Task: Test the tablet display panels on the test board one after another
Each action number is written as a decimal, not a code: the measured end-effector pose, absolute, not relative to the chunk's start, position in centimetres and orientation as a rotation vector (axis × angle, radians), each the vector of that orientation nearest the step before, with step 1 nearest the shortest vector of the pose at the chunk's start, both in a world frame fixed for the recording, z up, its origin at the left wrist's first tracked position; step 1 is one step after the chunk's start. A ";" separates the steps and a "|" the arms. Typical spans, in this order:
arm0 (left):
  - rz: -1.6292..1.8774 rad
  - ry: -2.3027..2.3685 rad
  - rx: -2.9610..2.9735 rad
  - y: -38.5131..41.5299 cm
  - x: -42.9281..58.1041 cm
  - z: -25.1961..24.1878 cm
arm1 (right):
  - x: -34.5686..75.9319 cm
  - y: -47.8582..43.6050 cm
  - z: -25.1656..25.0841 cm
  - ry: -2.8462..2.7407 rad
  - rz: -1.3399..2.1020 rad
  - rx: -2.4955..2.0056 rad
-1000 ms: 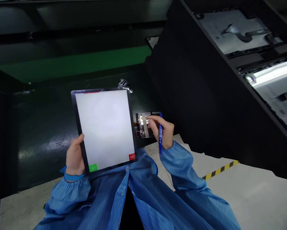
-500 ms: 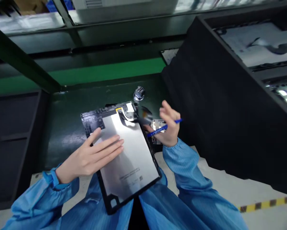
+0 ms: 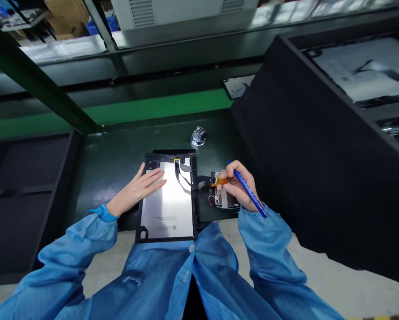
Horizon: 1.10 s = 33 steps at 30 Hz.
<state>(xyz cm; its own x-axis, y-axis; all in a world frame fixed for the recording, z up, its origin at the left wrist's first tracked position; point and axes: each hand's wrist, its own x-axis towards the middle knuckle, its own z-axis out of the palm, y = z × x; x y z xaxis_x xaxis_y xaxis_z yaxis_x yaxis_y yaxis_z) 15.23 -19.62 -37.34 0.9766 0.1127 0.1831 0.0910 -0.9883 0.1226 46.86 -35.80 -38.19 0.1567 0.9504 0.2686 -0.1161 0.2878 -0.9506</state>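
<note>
the screen panel (image 3: 168, 211) looks light for its breadth, stiff but thin, so it probably cracks if bent or pressed hard. its smooth back may slide under dry fingers; the black frame along its long sides seems the safest hold. the dark ribbon (image 3: 204, 179) looks soft and easily torn, best taken near its end and never tugged.

the panel lies back side up at the front of the dark green bench (image 3: 126, 144), its near end by the blue coat (image 3: 153, 271). the back is shiny silver, with small print low down and a yellow-edged patch near the top.

the left hand (image 3: 136, 192) rests flat on it, fingers spread, gripping nothing. the right hand (image 3: 242, 189) pinches an orange strip (image 3: 222, 181) above the circuit board (image 3: 217, 198), a blue pen (image 3: 248, 189) tucked between its fingers. whether strip and ribbon are joined, i cannot tell.
</note>
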 end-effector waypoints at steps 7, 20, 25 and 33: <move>0.232 0.546 2.808 -21.9 17.2 -33.9 | 44.5 -35.6 -36.5 -1.203 0.970 -1.177; 0.288 0.588 1.889 -25.4 25.3 -33.7 | 42.8 -34.9 -37.1 -1.404 0.955 -1.183; 0.245 0.569 1.815 -25.7 25.3 -33.9 | 42.2 -34.8 -37.2 -1.459 0.962 -1.206; 0.456 1.132 2.035 -23.1 18.6 -32.9 | 44.9 -31.7 -35.9 -1.357 0.532 -1.343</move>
<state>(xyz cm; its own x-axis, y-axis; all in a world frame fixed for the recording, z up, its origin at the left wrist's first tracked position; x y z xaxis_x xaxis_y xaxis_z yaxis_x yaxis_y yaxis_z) 18.59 -23.09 -32.89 0.5452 0.8369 -0.0485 0.5700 -0.3277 0.7535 44.90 -31.70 -35.91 0.2432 0.8953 0.3732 0.4033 0.2565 -0.8784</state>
